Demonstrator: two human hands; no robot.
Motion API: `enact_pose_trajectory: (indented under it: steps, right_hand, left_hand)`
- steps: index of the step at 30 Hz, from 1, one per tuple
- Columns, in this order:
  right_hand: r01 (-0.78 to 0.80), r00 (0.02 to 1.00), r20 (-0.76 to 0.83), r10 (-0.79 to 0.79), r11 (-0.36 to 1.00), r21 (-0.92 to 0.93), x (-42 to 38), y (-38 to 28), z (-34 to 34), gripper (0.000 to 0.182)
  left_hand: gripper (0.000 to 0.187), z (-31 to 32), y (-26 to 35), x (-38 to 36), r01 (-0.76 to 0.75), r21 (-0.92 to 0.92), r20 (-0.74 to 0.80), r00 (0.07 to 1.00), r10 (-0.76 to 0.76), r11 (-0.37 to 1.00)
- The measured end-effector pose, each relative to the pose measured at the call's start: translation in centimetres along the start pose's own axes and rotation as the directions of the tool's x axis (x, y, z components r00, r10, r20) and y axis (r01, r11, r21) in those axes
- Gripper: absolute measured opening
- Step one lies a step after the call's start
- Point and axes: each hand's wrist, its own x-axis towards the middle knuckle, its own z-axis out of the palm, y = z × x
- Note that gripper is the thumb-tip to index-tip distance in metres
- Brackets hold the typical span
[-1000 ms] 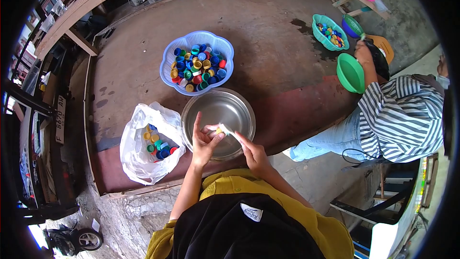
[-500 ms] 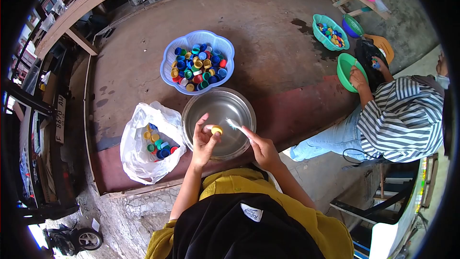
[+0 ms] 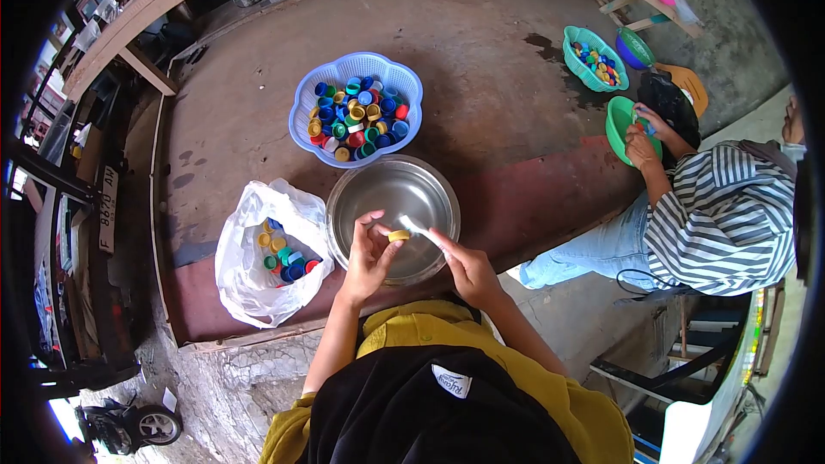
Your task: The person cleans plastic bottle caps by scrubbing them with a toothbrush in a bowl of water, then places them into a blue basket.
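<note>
My left hand (image 3: 369,259) pinches a yellow bottle cap (image 3: 399,235) between thumb and fingers, above a steel basin (image 3: 436,180). In my right hand (image 3: 471,271) is a white toothbrush (image 3: 418,227), its head pointing at the cap with a small gap that I cannot judge exactly. Behind the basin stands a blue-lilac plastic basket (image 3: 302,86) heaped with bottle caps of several colours. Left of the basin lies an open white plastic bag (image 3: 245,288), with more caps showing inside.
To the right, a co-worker in a striped shirt (image 3: 713,223) holds something small over a green bowl (image 3: 620,125). A teal basket (image 3: 574,69) of caps sits beyond, beside a blue-green bowl (image 3: 634,50). The brown tabletop (image 3: 481,60) has a raised rim.
The yellow cap has turned in my left fingers, its side now facing up to me. The toothbrush has shifted slightly left. The co-worker's hands have come together over the green bowl.
</note>
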Motion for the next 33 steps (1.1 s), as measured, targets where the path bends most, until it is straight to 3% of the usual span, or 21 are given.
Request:
enact_pose_trajectory:
  steps: [1, 4, 5, 8, 9, 12, 13, 15, 16, 18, 21, 24, 25, 29, 32, 33]
  right_hand:
    - [0.038, 0.998, 0.042, -0.036, 0.998, -0.043, -0.1, -0.4, 0.1, 0.04]
    - [-0.133, 0.985, 0.087, 0.149, 0.977, -0.166, 0.1, 0.5, -0.3, 0.042]
    - [-0.039, 0.998, 0.039, 0.048, 0.978, -0.204, 0.0, 1.3, -0.4, 0.044]
    - [0.054, 0.997, 0.058, -0.044, 0.982, -0.18, -0.5, 0.1, 0.0, 0.052]
    - [0.072, 0.993, 0.107, -0.045, 0.961, -0.266, -0.7, 0.6, 0.2, 0.052]
    - [-0.001, 1.0, -0.026, -0.008, 0.944, -0.33, -0.2, 1.7, -0.1, 0.051]
    - [0.043, 0.996, -0.069, -0.062, 0.969, -0.243, -0.1, 1.5, -0.1, 0.051]
    - [0.054, 0.998, 0.051, -0.042, 0.964, -0.261, -0.5, 0.8, -0.1, 0.047]
    - [0.059, 0.994, 0.108, -0.031, 0.961, -0.27, -0.7, 0.5, -0.1, 0.045]
    - [-0.008, 0.997, 0.074, 0.027, 0.967, -0.256, -0.4, 0.5, -0.3, 0.044]
    - [-0.092, 0.993, 0.06, 0.105, 0.977, -0.195, 0.1, -0.5, -0.8, 0.042]
    - [0.145, 0.989, -0.012, -0.147, 0.982, -0.118, -0.1, 0.0, 0.4, 0.049]
    - [0.059, 0.997, 0.059, -0.05, 0.985, -0.163, -0.3, 0.6, 0.4, 0.048]
    - [0.064, 0.995, -0.072, -0.073, 0.991, -0.115, -0.2, 1.3, 0.7, 0.048]
    - [0.122, 0.988, 0.124, -0.094, 0.963, -0.239, -0.8, 0.2, 0.6, 0.048]
    - [0.071, 0.996, 0.071, -0.057, 0.972, -0.223, -0.6, 0.7, 0.9, 0.049]
  left_hand:
    - [0.054, 0.0, 0.3, -0.1, -0.01, 0.046, 0.006, 1.0, 0.01, 0.999]
    - [0.057, 0.1, 0.8, 0.0, -0.042, 0.143, 0.022, 0.999, 0.039, 0.989]
    - [0.057, 0.1, 0.8, 0.0, -0.046, 0.148, 0.016, 0.999, 0.044, 0.988]
    - [0.06, 0.2, 1.3, 0.0, -0.066, 0.214, -0.003, 0.998, 0.068, 0.975]
    - [0.06, 0.2, 1.5, 0.1, -0.075, 0.244, -0.006, 0.997, 0.079, 0.967]
    - [0.062, 0.0, 1.6, 0.0, -0.077, 0.295, 0.011, 0.997, 0.077, 0.953]
    - [0.062, -0.1, 1.7, 0.1, -0.079, 0.282, 0.013, 0.997, 0.079, 0.956]
    - [0.061, -0.2, 1.6, 0.1, -0.078, 0.253, 0.013, 0.997, 0.078, 0.964]
    - [0.057, -0.2, 1.6, 0.1, -0.063, 0.249, -0.002, 0.998, 0.066, 0.967]
    - [0.049, -0.1, 1.7, 0.0, -0.035, 0.237, -0.027, 0.999, 0.043, 0.971]
    - [0.029, 0.1, 0.6, -0.1, 0.009, -0.065, -0.111, 0.994, -0.016, 0.998]
    - [0.015, -0.4, 0.2, 0.1, -0.038, -0.065, -0.052, 0.998, 0.035, 0.997]
    - [0.014, -0.4, 0.4, 0.3, -0.054, -0.058, -0.039, 0.998, 0.052, 0.997]
    - [0.012, -0.6, 0.9, 0.3, -0.087, 0.043, 0.008, 0.996, 0.086, 0.995]
    - [0.013, -0.5, 1.1, 0.1, -0.079, 0.172, -0.019, 0.996, 0.084, 0.982]
    - [0.014, -0.5, 1.2, 0.2, -0.077, 0.213, -0.033, 0.996, 0.086, 0.974]
